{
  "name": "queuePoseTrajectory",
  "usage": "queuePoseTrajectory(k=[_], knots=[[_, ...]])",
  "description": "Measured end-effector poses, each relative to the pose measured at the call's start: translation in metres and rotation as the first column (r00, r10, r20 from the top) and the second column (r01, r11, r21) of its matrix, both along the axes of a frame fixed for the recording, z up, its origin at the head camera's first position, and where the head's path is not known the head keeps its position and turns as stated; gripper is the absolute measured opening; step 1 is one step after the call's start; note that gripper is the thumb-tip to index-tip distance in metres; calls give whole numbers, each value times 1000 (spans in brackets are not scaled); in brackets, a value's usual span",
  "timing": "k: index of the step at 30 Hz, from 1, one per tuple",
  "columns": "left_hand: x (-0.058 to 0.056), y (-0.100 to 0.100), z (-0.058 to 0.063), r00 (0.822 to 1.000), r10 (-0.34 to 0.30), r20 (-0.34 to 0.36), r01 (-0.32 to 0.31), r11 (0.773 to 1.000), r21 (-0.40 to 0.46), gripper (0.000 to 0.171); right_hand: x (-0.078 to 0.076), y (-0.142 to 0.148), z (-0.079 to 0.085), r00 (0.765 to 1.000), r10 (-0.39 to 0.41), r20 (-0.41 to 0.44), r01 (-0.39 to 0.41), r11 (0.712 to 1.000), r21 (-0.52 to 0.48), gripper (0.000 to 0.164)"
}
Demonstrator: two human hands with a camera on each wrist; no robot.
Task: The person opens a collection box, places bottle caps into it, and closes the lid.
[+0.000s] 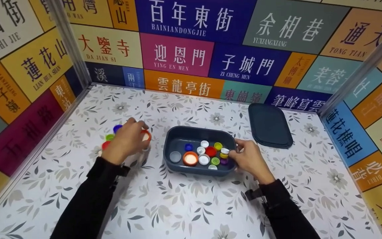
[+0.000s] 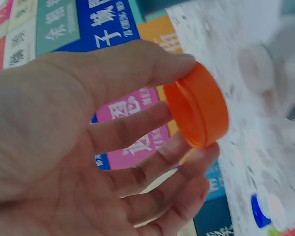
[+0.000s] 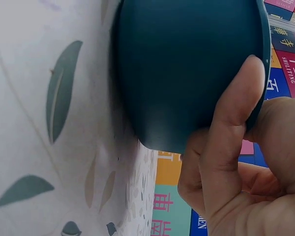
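In the head view my left hand [image 1: 126, 139] is on the left, just above the table. It pinches an orange bottle cap [image 2: 204, 105] between thumb and fingertips, as the left wrist view shows. Beside and partly behind that hand lie more caps, among them a blue cap [image 1: 117, 128], a green cap [image 1: 109, 136] and a red cap [image 1: 105, 145]. A dark blue-grey box [image 1: 196, 171] stands in the middle, holding several caps of mixed colours. My right hand [image 1: 252, 159] grips the right end wall of the box, its thumb over the rim and fingers outside.
Right of the box and farther back lies a dark rectangular lid [image 1: 270, 124]. A white tablecloth [image 1: 177, 205] with a leaf pattern covers the table. Panels printed with Chinese characters [image 1: 177, 54] close off the back and both sides.
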State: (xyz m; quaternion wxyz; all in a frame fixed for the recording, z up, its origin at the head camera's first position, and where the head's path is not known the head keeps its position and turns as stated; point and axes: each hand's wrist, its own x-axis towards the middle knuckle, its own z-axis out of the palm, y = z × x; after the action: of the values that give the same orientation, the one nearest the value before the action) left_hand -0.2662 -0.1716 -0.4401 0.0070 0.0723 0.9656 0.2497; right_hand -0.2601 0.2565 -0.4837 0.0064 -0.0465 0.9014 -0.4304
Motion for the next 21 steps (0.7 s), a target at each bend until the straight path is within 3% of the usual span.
queuePoseTrajectory(k=[6, 9, 12, 16, 21], knots=[[8, 31, 8, 984, -26, -177, 51, 990, 135, 48, -2, 2, 1, 1000, 6, 7, -6, 1000, 1, 58], [12, 46, 14, 981, -35, -193, 71, 980, 185, 50, -3, 2, 1, 1000, 6, 14, -6, 1000, 1, 61], [13, 60, 18, 985, -63, -161, 95, 975, 199, 50, -2, 2, 0, 999, 9, 31, -9, 1000, -1, 61], [8, 77, 20, 981, -159, -113, 174, 975, 136, 48, -2, 2, -1, 999, 14, 30, -14, 1000, -1, 59], [-7, 89, 17, 952, -298, -72, 297, 955, -24, 42, -3, 2, 1, 1000, 8, 22, -8, 1000, 0, 58]])
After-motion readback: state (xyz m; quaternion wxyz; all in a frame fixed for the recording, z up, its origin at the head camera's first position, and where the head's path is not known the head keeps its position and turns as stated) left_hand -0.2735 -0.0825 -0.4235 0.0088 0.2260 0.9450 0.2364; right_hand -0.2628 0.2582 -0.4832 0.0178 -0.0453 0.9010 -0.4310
